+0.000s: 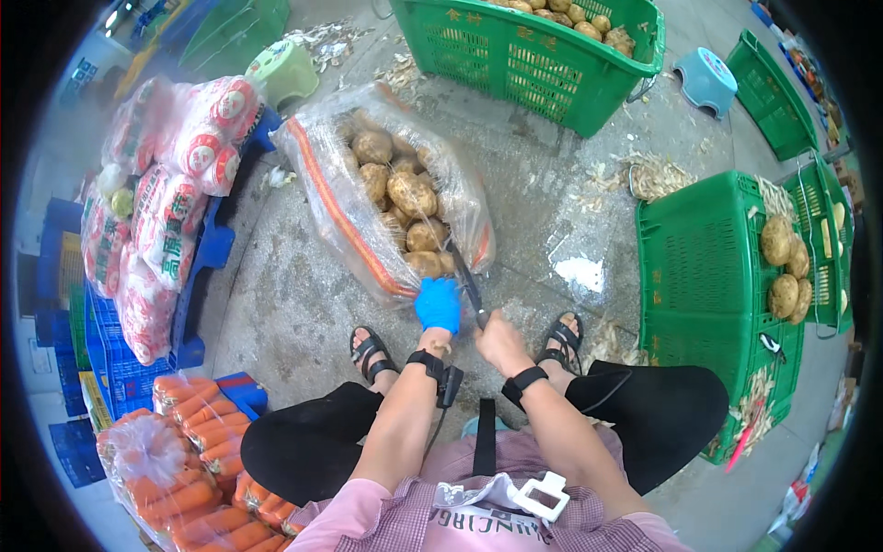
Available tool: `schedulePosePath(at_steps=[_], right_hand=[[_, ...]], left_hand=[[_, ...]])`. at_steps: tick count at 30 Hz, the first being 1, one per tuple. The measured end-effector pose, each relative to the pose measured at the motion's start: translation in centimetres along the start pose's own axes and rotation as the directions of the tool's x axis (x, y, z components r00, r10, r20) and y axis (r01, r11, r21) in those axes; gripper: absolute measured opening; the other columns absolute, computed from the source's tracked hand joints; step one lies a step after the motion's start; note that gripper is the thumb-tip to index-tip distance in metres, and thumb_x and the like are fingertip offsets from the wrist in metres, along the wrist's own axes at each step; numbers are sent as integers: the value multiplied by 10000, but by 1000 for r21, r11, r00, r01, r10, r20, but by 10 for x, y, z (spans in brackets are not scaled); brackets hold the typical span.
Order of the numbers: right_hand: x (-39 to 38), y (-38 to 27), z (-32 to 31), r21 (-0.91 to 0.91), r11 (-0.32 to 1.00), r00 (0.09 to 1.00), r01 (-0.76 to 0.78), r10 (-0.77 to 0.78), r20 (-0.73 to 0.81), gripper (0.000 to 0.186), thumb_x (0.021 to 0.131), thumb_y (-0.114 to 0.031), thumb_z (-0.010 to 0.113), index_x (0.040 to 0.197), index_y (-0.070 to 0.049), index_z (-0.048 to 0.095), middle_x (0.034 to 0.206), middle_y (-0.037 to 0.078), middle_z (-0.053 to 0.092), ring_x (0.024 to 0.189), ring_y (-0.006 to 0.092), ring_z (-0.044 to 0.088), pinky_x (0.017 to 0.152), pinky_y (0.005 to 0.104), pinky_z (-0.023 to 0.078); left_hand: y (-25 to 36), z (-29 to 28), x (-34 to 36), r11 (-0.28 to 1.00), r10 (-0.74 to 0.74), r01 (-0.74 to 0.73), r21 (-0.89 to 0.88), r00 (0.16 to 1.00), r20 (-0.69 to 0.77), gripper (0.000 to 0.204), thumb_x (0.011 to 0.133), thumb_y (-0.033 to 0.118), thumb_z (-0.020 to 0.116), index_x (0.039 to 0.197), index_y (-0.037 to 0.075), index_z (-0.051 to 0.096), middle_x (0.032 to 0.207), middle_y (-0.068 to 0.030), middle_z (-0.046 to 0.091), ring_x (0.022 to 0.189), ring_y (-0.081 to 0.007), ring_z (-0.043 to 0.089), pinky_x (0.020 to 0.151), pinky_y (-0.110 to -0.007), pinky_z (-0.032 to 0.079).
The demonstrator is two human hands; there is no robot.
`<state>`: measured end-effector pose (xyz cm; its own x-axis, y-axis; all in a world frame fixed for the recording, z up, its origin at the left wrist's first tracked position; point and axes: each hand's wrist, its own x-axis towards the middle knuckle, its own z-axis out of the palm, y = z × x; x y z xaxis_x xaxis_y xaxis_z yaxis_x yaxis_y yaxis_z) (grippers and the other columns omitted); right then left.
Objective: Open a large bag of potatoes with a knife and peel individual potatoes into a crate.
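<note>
A clear plastic sack [322, 198] with an orange stripe lies on the floor before me, gaping along its top. Potatoes [411, 194] show through the gap. At the sack's near end my left hand [438, 306], in a blue glove, is closed on the plastic beside the nearest potatoes. My right hand [502, 343], bare, grips the dark handle of what looks like a knife [470, 287]. Its narrow dark end points away from me, against the sack's right side by the opening. The fingertips of both hands are partly hidden.
A green crate [515, 78] of potatoes stands at the far side. On my right, an upturned green crate [694, 267] carries several potatoes [785, 262] and peelings. Bagged carrots [202, 432] and wrapped white-and-red bags [170, 221] are stacked left. Green and blue stools [706, 81] stand farther off.
</note>
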<state>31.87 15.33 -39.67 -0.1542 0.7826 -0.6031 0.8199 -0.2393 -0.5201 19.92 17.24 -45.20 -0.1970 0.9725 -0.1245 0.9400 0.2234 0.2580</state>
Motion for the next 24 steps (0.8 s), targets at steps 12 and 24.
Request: schedulePosePath(at_steps=[12, 24], right_hand=[[-16, 18, 12, -54, 998, 1000, 24, -25, -9, 362, 741, -230, 487, 917, 70, 386, 751, 291, 536, 735, 412, 536, 664, 458, 425], [-11, 21, -22, -242, 966, 995, -86, 73, -63, 363, 733, -233, 476, 932, 61, 400, 773, 270, 550, 768, 398, 541, 702, 433, 421]], left_hand=[[-12, -12, -14, 935, 18, -54, -352, 994, -106, 149, 654, 57, 478, 700, 112, 609, 698, -125, 528, 721, -296, 479, 644, -376, 402], [21, -25, 12, 286, -382, -126, -950, 894, -234, 36, 653, 47, 554, 631, 65, 576, 770, -87, 528, 758, -214, 501, 691, -288, 400]])
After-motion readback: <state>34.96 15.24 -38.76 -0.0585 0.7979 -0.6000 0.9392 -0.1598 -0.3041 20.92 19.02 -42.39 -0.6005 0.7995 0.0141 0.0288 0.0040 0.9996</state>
